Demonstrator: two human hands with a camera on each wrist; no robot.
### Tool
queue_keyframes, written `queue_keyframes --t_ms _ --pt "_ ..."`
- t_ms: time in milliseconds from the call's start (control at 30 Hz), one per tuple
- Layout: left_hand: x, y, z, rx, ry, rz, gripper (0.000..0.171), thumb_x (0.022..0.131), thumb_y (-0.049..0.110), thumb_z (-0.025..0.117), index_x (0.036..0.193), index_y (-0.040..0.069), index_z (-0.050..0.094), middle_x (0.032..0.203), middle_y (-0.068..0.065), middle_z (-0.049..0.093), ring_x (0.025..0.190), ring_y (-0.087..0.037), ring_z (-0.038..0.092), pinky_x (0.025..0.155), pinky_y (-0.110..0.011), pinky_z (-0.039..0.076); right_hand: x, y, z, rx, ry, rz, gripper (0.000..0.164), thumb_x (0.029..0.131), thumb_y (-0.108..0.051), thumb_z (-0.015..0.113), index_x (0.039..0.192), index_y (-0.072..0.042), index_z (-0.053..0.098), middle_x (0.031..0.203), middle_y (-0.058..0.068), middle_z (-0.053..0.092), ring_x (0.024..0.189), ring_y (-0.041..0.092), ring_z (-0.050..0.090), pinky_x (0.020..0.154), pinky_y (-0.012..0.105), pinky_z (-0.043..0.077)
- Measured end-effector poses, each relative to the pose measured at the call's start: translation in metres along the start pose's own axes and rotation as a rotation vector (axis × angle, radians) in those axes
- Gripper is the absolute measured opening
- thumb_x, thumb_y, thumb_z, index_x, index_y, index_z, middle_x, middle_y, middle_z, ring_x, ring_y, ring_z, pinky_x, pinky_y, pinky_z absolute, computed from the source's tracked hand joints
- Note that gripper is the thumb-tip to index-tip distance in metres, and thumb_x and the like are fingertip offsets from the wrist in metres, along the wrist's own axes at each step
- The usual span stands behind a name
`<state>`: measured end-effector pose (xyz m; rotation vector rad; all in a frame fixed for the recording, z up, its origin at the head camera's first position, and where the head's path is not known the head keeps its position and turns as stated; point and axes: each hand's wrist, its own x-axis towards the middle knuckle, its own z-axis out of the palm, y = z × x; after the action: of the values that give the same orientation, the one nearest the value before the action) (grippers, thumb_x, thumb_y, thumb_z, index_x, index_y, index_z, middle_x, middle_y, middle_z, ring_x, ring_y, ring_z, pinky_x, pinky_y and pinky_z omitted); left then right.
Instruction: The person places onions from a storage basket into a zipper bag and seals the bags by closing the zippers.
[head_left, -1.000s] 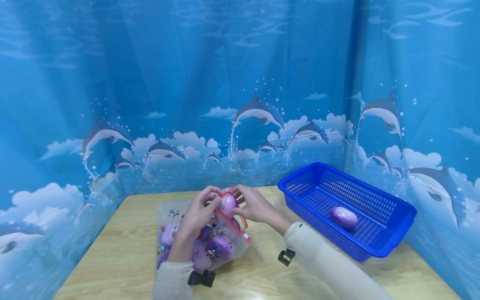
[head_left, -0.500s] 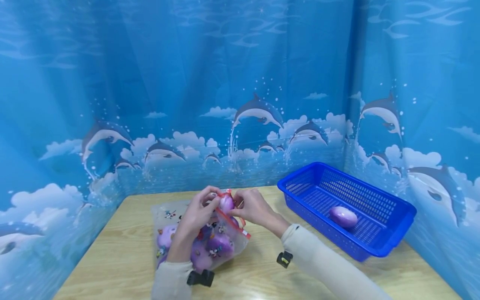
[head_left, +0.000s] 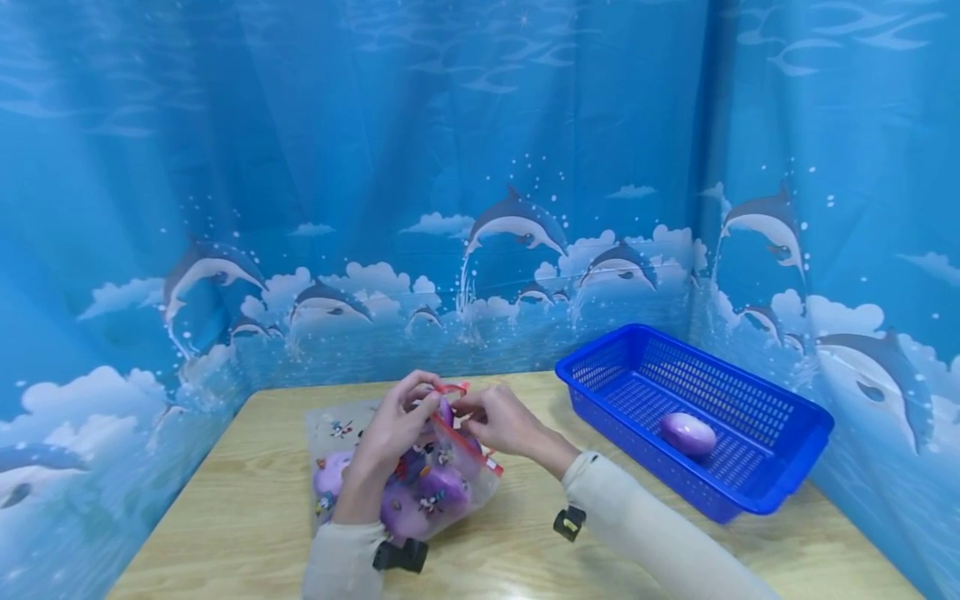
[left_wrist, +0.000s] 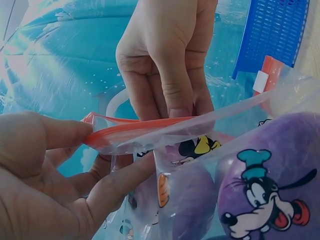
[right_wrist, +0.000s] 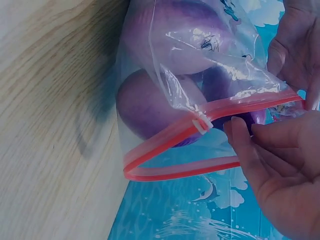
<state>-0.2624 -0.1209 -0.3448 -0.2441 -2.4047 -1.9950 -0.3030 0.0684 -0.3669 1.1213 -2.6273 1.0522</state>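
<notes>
A clear zip bag (head_left: 431,500) with a red zip edge and cartoon prints lies on the table, with several glossy purple ovals inside. My left hand (head_left: 397,425) grips the bag beside its mouth; in the left wrist view this hand (left_wrist: 55,175) has fingers against the red zip edge (left_wrist: 135,131). From the right, my right hand (head_left: 502,421) reaches into the mouth. Its fairly straight fingers (left_wrist: 172,95) point down behind the zip edge, tips hidden. In the right wrist view, the right hand's fingertips (right_wrist: 237,127) touch a dark purple oval (right_wrist: 245,119) at the opening.
To the right stands a blue perforated basket (head_left: 813,425) with one purple oval (head_left: 687,435) in it. The wooden table (head_left: 232,483) meets a blue dolphin-print curtain (head_left: 420,167) at the back and sides.
The purple oval at the bag's mouth has sunk deeper and is now mostly hidden. My right hand has moved left, its fingers entering the mouth. My left hand has hardly moved.
</notes>
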Motion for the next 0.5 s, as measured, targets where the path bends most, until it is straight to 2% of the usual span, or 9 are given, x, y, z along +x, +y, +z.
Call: queue_keyframes --t_ms 133,233,367,500 --pt "0.0004 -0.0002 -0.0004 0.009 -0.015 0.009 0.015 0.109 0.016 0.053 0.120 0.008 0.059 0.112 -0.019 0.065 0.089 -0.024 0.065 0.071 -0.033 0.062 -0.0006 -0.0002 -0.0003 0.017 -0.048 -0.007 0.033 0.094 0.006 0.061 0.124 -0.001 0.073 0.117 0.016 0.077 0.093 0.021 0.078 0.073 0.017 0.061" --pt "0.0006 -0.0005 -0.0001 0.005 -0.018 0.012 0.013 0.108 0.013 0.052 0.119 0.008 0.058 0.105 -0.015 0.065 0.089 -0.023 0.064 0.070 -0.033 0.061 -0.0008 -0.0004 0.0003 0.006 -0.084 -0.020 0.035 0.093 0.007 0.060 0.124 -0.002 0.073 0.117 0.015 0.077 0.077 0.011 0.071 0.062 0.013 0.052" --pt "0.0009 -0.0011 0.0008 -0.012 -0.014 0.012 0.014 0.108 0.016 0.054 0.119 0.008 0.058 0.106 -0.012 0.065 0.094 -0.025 0.066 0.074 -0.037 0.065 -0.0019 0.0003 0.0011 -0.004 -0.113 -0.052 0.032 0.094 0.006 0.060 0.122 -0.001 0.074 0.114 0.015 0.078 0.071 0.004 0.061 0.061 0.012 0.048" --pt "0.0020 -0.0014 0.0022 -0.019 -0.009 0.015 0.014 0.108 0.018 0.055 0.118 0.008 0.058 0.111 -0.013 0.067 0.099 -0.027 0.066 0.079 -0.040 0.066 -0.0044 -0.0006 -0.0017 -0.022 -0.117 -0.085 0.031 0.095 0.005 0.059 0.121 -0.002 0.075 0.112 0.013 0.078 0.084 0.008 0.070 0.070 0.014 0.055"
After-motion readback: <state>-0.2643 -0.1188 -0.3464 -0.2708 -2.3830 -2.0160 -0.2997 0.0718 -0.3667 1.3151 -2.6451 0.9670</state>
